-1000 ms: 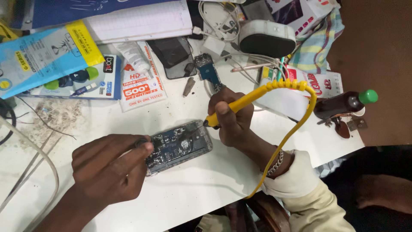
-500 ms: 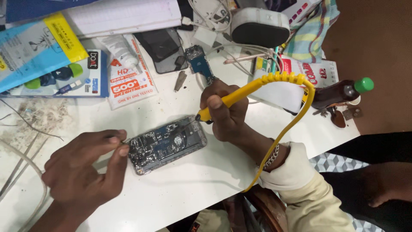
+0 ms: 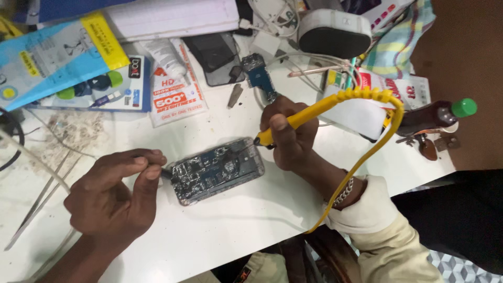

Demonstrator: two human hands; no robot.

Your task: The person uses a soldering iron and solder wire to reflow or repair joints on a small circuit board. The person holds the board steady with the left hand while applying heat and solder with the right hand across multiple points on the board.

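Observation:
An opened phone (image 3: 217, 169) with its circuit board exposed lies on the white table (image 3: 220, 236). My right hand (image 3: 291, 139) grips a yellow soldering iron (image 3: 314, 111), whose tip rests at the phone's right end. The iron's yellow cord (image 3: 367, 157) loops over my wrist. My left hand (image 3: 112, 196) pinches a small dark tool (image 3: 166, 174) against the phone's left edge.
Blue packets (image 3: 57, 57), a white tube (image 3: 165, 57), a dark phone panel (image 3: 212, 52) and a small blue circuit board (image 3: 259, 76) lie behind. A white and black device (image 3: 335, 31), a brown bottle with a green cap (image 3: 437, 115) and tweezers (image 3: 36, 204) are nearby.
My left hand has slid off the phone's top to its left edge. My right hand keeps the iron at the right end.

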